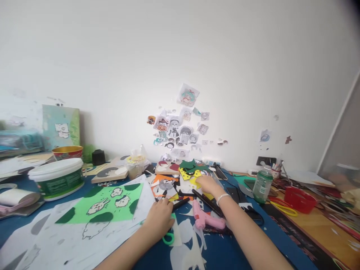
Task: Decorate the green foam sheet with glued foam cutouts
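Observation:
My left hand (159, 216) lies palm down, fingers spread a little, at the lower edge of an orange paper picture (165, 185) with a grey-haired figure. Beside its fingers are a black pen (181, 203) and green-handled scissors (168, 238), partly covered by the hand. Farther forward, my right hand (209, 185) reaches into a pile of paper cutouts, its fingers closed at a yellow paper cutout (194, 182); the fingertips are partly hidden. Just behind it lie a yellow spotted cutout (187, 174) and dark green paper (194, 165). A pink glue gun (206, 217) rests below my right wrist.
At left, a green sheet with cartoon cutouts (132, 191) lies on white paper, near a white-lidded tub (60, 180). Paper scraps (184, 251) litter the blue tabletop. To the right stand a green bottle (263, 183) and a red tape roll (299, 198). Drawings (184, 129) hang on the wall.

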The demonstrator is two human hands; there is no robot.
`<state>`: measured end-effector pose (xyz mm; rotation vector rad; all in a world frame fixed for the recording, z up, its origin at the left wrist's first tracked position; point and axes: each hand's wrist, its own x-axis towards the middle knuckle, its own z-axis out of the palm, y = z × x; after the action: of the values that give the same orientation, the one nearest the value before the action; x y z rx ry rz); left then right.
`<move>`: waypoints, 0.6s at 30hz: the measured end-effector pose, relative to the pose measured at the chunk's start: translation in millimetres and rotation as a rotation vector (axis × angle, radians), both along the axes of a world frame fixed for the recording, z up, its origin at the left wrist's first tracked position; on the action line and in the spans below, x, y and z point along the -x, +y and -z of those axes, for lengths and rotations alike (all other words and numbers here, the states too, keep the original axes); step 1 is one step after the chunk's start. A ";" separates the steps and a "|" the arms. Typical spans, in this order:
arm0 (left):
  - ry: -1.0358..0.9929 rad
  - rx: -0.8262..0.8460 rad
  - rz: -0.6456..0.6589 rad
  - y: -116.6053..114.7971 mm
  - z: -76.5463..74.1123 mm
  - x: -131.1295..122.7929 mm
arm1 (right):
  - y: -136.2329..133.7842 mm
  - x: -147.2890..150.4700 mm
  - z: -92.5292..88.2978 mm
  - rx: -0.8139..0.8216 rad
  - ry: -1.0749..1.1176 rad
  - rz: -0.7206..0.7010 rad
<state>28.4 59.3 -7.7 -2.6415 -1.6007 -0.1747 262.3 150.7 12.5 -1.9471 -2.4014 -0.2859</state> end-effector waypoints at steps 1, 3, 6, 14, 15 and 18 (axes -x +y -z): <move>-0.001 -0.004 -0.001 -0.2 0.8 0.1 | 2.4 -0.3 1.0 0.003 -0.006 -0.029; -0.006 -0.013 0.004 -1.5 2.2 -0.1 | 4.5 -1.5 3.7 -0.004 0.005 -0.088; -0.017 -0.020 0.018 -3.9 2.9 -1.0 | 6.2 -3.4 8.1 -0.006 0.012 -0.156; -0.016 -0.014 0.010 -4.6 2.5 -2.7 | 23.6 -2.7 13.1 0.086 0.012 -0.190; -0.014 -0.012 0.010 -4.6 2.4 -2.6 | 25.4 -3.3 12.4 0.101 0.002 -0.170; -0.003 -0.016 0.009 -3.9 2.8 -2.2 | 29.5 -7.7 8.4 0.119 -0.017 -0.106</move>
<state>30.5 55.3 -10.5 -2.6381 -1.5809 -0.1909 270.0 180.1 4.1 -1.8600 -2.5782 -0.1596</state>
